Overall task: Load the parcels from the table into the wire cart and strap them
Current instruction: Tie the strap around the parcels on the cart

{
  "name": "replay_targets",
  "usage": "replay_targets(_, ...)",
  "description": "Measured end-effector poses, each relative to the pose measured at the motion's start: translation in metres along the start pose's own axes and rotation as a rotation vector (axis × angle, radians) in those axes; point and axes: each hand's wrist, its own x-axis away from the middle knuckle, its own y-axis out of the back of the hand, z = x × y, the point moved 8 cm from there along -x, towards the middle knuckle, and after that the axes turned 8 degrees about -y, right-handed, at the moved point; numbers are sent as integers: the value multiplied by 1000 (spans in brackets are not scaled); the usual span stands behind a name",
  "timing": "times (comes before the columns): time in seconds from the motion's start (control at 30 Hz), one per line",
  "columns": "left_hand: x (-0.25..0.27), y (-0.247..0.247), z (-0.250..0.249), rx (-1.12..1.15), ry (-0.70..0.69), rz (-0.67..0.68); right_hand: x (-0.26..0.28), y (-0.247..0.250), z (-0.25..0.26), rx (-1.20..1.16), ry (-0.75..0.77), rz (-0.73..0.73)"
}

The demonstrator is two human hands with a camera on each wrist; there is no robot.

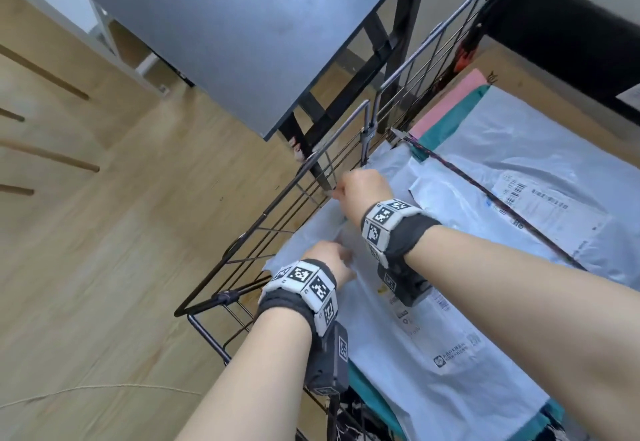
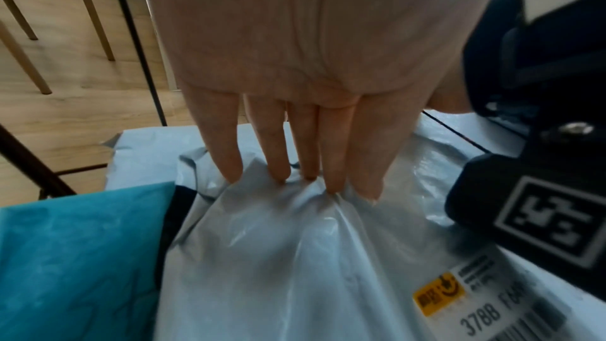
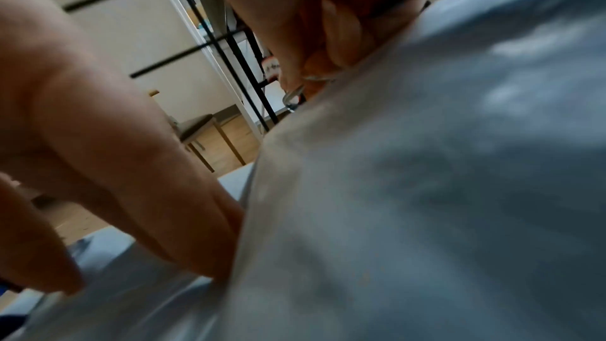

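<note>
Several parcels lie stacked in the wire cart (image 1: 263, 213). On top is a grey poly mailer (image 1: 415, 336) with a printed label. My left hand (image 1: 334, 260) presses its straight fingertips (image 2: 305, 175) into the mailer's crumpled end near the cart's left wall. My right hand (image 1: 360, 187) pinches a small metal hook (image 3: 295, 92) right at the cart's wire wall; whether the hook sits on a wire is hidden. A dark strap (image 1: 460, 177) runs taut across the far grey parcels toward the right.
A teal parcel (image 2: 65, 256), a pink one (image 1: 457, 97) and a cardboard box (image 1: 536, 94) lie under the grey mailers. The dark table (image 1: 225, 24) stands just beyond the cart, its black legs against the wire wall. Wooden chair legs (image 1: 52, 160) stand on the floor at left.
</note>
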Motion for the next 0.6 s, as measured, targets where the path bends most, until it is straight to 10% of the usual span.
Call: replay_targets(0.6, 8, -7, 0, -50, 41, 54, 24, 10, -12, -9, -60, 32)
